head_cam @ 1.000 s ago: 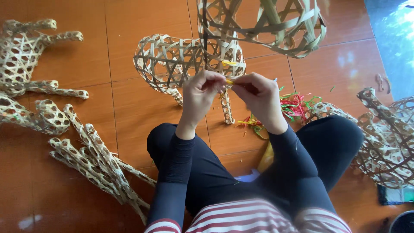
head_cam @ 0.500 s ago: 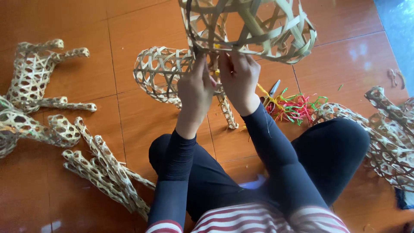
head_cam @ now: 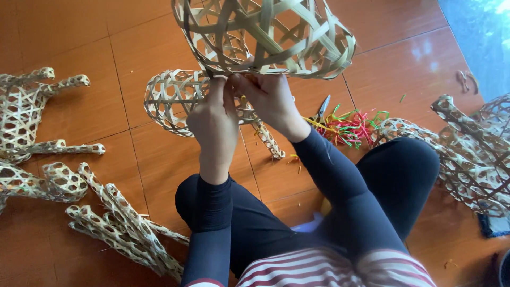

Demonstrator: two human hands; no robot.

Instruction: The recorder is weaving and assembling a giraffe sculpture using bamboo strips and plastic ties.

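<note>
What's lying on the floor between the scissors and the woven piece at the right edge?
In the head view, a tangle of red, green and yellow strips lies between the scissors and the woven piece.

Both hands meet at the lower rim of an open-weave bamboo basket (head_cam: 265, 34) held up at the far side: the left hand (head_cam: 215, 125) and the right hand (head_cam: 271, 101) pinch a strip there. Beyond them another woven form (head_cam: 170, 98) lies on the orange tiled floor (head_cam: 106, 42). Scissors (head_cam: 321, 110) and coloured strips (head_cam: 353, 125) lie to the right, and 2 woven animal frames (head_cam: 32, 114) to the left.
</note>
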